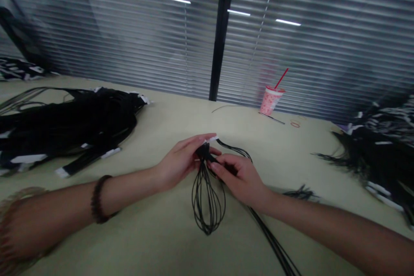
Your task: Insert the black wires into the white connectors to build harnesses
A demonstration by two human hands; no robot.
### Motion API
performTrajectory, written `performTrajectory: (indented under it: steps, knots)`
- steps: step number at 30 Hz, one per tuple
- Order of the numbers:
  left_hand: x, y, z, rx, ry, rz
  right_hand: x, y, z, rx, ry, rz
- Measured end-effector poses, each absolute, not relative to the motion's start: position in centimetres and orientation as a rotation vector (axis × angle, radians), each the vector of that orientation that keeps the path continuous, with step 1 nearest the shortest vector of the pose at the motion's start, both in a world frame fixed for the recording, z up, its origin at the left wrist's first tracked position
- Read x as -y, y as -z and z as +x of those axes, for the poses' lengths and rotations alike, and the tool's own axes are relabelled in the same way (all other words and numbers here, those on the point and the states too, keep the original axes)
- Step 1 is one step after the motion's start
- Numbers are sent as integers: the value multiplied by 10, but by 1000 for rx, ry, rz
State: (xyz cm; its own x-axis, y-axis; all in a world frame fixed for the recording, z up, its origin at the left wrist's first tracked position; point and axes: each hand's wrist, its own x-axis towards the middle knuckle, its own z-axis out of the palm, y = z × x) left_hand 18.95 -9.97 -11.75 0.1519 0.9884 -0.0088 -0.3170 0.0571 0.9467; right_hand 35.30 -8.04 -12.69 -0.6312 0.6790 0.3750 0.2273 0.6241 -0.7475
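Between my hands is a bundle of thin black cables (208, 211), its lower part hanging as a loop above the table. My left hand (183, 159) is closed around the gathered top of the bundle, where black material and a small white end show near the fingertips. My right hand (241, 177) pinches the same gathered part from the right with thumb and fingers. More black strands arch behind my right hand and come out below its wrist toward the bottom edge. Some of my left fingers are hidden behind the bundle.
A large pile of black cables with white ends (97, 116) lies at left, another pile (384, 151) at right. At the back stand a pink cup (271, 101) with a red straw, a pen-like dark stick (273, 118) and rubber bands (295, 123). Window blinds (155, 43) rise behind the table.
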Motion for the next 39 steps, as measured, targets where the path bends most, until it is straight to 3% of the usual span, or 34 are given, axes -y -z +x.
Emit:
performTrajectory:
  steps: [12,24,39]
  knots:
    - [107,112,195,-789,-1125,976,82,113,355,2480,-532,-629]
    - [111,118,198,-653,-1175,896,72,99,351,2385,-658,-737]
    - [115,113,196,-714,-1122,1039,77,94,352,2497,-349,-686]
